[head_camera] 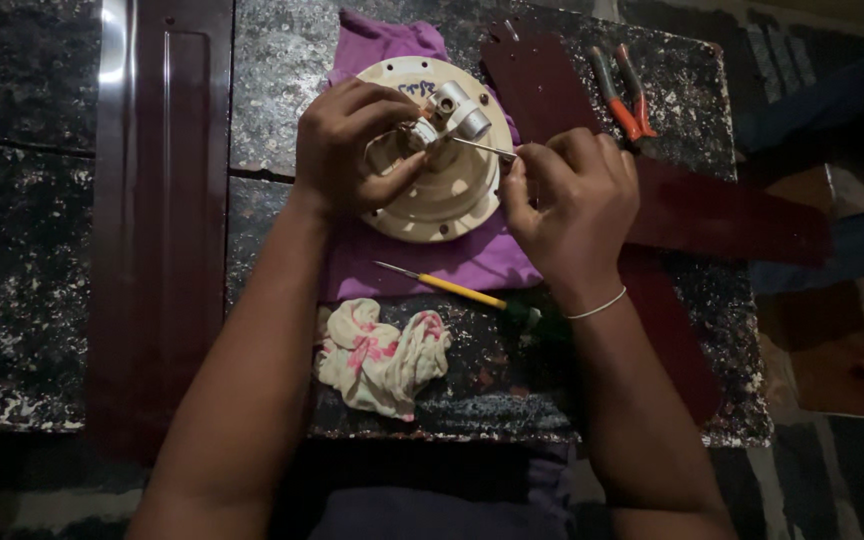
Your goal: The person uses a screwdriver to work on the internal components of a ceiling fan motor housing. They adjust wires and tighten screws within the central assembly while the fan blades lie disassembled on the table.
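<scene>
- The left hand (352,145) grips the small metal hub (452,110) at the centre of the round cream disc (442,200); its fingers curl over the left side of the hub and the thumb presses from below.
- The right hand (567,200) pinches a thin metal rod (482,148) between thumb and forefinger; the rod points left and its tip touches the hub, just beside the left fingers.
- On the right wrist there is a thin white band (597,305).
- The disc lies flat on a purple cloth (472,260), in the middle of a dark speckled table (282,60), between the two hands.
- A screwdriver (442,285) with a yellow shaft lies on the lower edge of the cloth, near the right wrist, not touched by any hand.
- Below it, a crumpled rag (382,355) with pink flowers rests on the table, between the two forearms.
- Dark red blades (542,80) lie under and behind the right hand.
- Pliers (624,95) with orange handles lie on the table at the far right, well apart from both hands.
- A long dark red panel (162,200) lies at the left, beside the left forearm.
</scene>
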